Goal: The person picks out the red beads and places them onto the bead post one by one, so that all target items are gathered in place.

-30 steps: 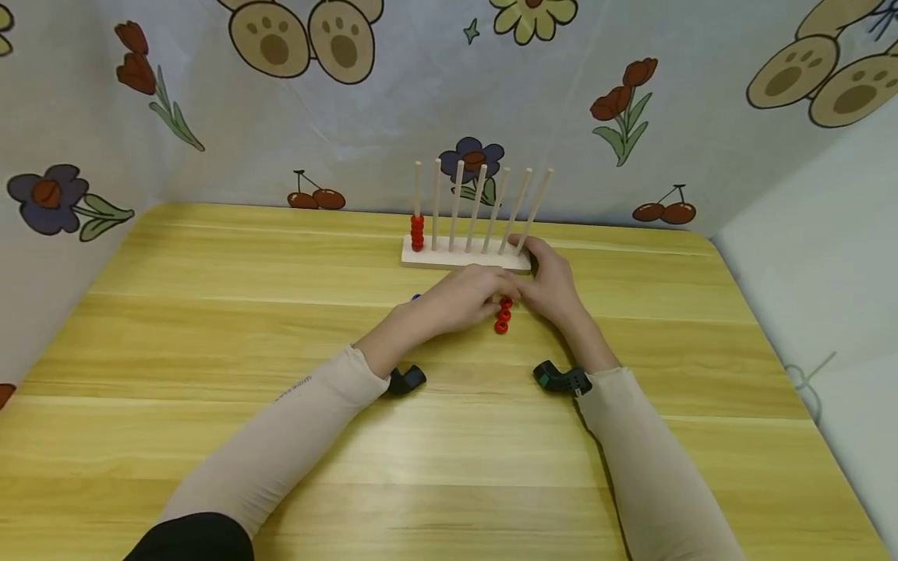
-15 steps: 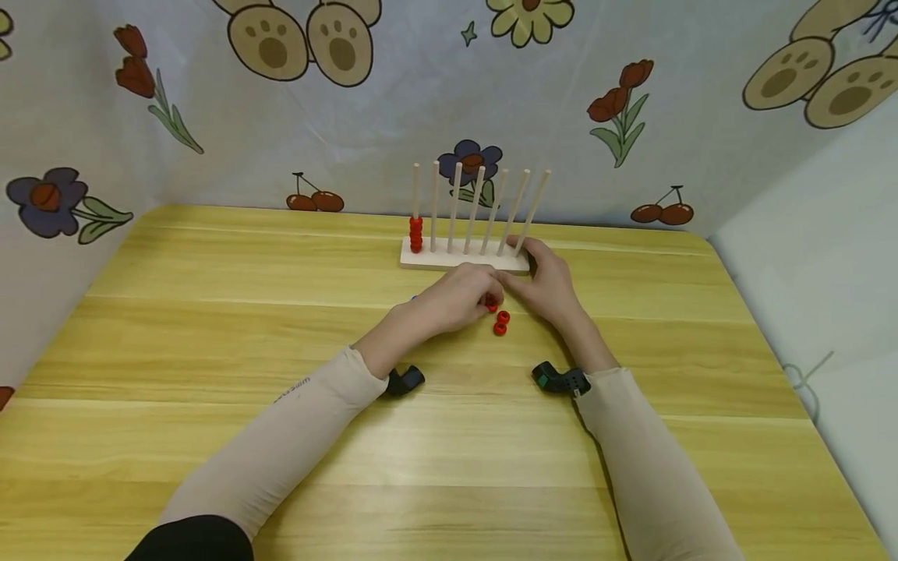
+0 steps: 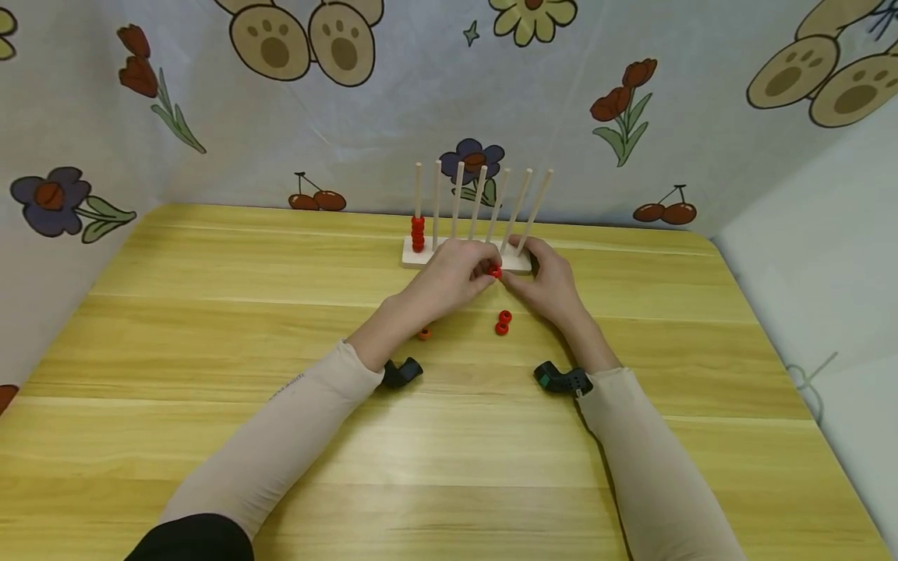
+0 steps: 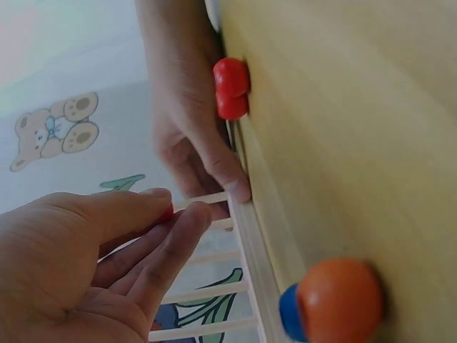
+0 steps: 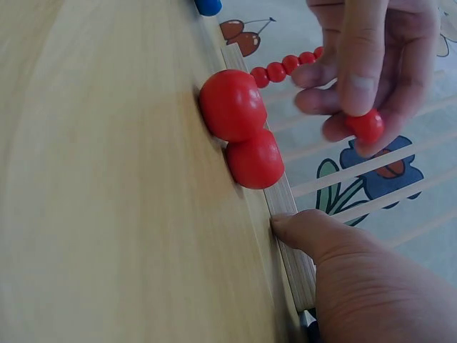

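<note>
My left hand (image 3: 454,273) pinches a red bead (image 5: 366,126) between thumb and fingers, held up in front of the pegs. The wooden peg stand (image 3: 414,262) has a row of upright pegs along a pale base. Several red beads (image 3: 417,235) are stacked on its leftmost peg; the other pegs show no beads. At the base's right end my right hand (image 3: 550,282) grips the stand, thumb (image 5: 300,227) on the front edge and fingers reaching behind. Two red beads (image 3: 503,322) lie touching on the table, in front of the stand.
An orange bead (image 4: 340,300) lies on the table below my left wrist, with a blue bead (image 4: 290,313) just beyond it. Behind the table's far edge hangs a cloth (image 3: 393,132) printed with flowers and bears. A white surface (image 3: 828,257) borders the right side.
My left hand has picked one red bead from the row of three and raised it toward the stand. The orange bead has come into view under the wrist. My right hand stays put.
</note>
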`<state>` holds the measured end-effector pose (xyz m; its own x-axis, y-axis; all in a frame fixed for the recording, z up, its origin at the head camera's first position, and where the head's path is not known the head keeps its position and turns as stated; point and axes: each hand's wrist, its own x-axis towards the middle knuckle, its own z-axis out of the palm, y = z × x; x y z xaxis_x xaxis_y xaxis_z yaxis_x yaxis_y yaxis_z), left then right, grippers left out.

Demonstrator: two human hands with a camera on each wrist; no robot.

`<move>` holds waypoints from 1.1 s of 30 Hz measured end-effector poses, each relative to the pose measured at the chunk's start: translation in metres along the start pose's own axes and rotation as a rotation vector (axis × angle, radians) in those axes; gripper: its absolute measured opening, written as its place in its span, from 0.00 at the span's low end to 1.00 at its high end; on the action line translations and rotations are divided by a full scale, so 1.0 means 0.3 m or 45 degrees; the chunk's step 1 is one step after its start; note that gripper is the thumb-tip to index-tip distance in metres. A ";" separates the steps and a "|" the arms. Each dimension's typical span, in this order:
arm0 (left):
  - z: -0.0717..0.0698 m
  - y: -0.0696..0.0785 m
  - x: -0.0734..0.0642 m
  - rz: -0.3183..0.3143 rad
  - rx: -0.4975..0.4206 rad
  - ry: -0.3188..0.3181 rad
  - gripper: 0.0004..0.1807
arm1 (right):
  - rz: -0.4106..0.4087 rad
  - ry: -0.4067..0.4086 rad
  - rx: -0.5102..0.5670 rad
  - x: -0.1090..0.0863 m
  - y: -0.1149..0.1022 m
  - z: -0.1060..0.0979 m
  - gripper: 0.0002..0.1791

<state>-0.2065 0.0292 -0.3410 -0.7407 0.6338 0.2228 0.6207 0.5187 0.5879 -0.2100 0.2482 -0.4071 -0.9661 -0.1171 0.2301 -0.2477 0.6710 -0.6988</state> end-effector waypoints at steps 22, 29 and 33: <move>-0.261 -0.044 -0.024 0.140 -0.218 0.993 0.10 | 0.007 0.010 -0.026 0.003 -0.002 0.003 0.33; -0.275 -0.069 -0.022 0.055 -0.172 1.082 0.09 | 0.014 0.004 -0.020 0.002 -0.007 0.001 0.33; -0.265 -0.075 -0.020 0.009 -0.157 1.060 0.10 | 0.022 -0.001 -0.021 0.001 -0.007 0.000 0.33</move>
<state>-0.2366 -0.0319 -0.2937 -0.7147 -0.0187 0.6992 0.6291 0.4196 0.6543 -0.2098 0.2467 -0.4054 -0.9702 -0.1063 0.2176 -0.2301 0.6852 -0.6911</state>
